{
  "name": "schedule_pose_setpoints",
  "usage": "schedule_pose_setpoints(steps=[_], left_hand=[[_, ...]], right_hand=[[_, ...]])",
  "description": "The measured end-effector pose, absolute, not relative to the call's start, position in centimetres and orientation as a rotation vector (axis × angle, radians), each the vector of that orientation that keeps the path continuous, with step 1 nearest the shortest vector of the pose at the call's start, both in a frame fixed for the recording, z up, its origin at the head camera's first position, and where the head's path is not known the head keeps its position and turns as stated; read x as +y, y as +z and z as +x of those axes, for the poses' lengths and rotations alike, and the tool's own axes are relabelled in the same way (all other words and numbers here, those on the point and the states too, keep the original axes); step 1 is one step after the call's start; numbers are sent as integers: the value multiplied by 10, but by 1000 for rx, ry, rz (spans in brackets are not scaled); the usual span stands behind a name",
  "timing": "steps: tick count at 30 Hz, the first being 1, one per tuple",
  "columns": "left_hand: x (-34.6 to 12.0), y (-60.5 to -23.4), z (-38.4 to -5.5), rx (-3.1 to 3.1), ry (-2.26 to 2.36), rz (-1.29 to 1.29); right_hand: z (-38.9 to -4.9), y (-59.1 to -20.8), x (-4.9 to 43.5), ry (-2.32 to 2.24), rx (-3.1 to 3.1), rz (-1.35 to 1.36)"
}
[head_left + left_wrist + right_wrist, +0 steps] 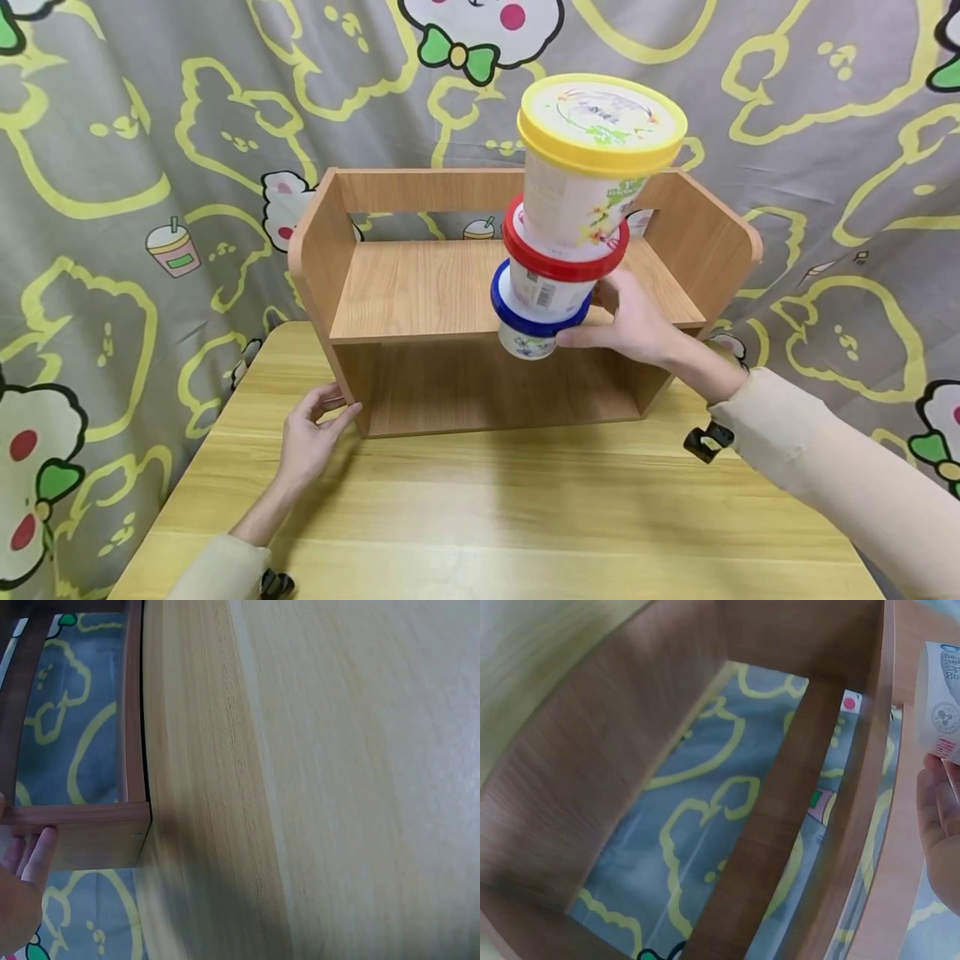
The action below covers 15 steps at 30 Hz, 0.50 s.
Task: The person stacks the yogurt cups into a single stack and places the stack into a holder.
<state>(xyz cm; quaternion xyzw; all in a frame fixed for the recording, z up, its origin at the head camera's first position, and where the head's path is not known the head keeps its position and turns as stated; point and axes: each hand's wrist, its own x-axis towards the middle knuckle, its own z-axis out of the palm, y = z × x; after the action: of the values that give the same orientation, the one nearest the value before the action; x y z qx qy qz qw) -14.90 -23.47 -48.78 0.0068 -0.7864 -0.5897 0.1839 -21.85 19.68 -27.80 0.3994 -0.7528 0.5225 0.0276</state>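
My right hand (630,321) holds a stack of three white tubs in front of the wooden shelf (420,292), above the table. On top is the largest, a yellow-lidded tub (581,196); a red-lidded tub (551,292) sits in the middle, and a small blue-lidded tub (525,343) is lowest. The thumb lies by the blue lid; other fingers are partly hidden behind the stack. In the right wrist view, part of one tub (941,705) shows above the fingers. My left hand (311,433) grips the lower left side panel of the shelf, fingers (41,855) on its outer face.
The two-level shelf stands on a light wooden table (450,517), with raised side panels (712,242) and a back rail (420,190). Behind it hangs a grey patterned curtain (225,108). Black clips (708,442) hang at the sleeves.
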Motion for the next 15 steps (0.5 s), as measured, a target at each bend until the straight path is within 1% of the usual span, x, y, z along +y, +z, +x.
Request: schedule_pose_setpoints(steps=[8, 15], left_hand=[[-235, -491, -150, -2199, -1669, 18], [-235, -491, -150, -2196, -1675, 12]], right_hand=[[-246, -267, 195, 1572, -2436, 1062], [-267, -269, 193, 1545, -2552, 866]])
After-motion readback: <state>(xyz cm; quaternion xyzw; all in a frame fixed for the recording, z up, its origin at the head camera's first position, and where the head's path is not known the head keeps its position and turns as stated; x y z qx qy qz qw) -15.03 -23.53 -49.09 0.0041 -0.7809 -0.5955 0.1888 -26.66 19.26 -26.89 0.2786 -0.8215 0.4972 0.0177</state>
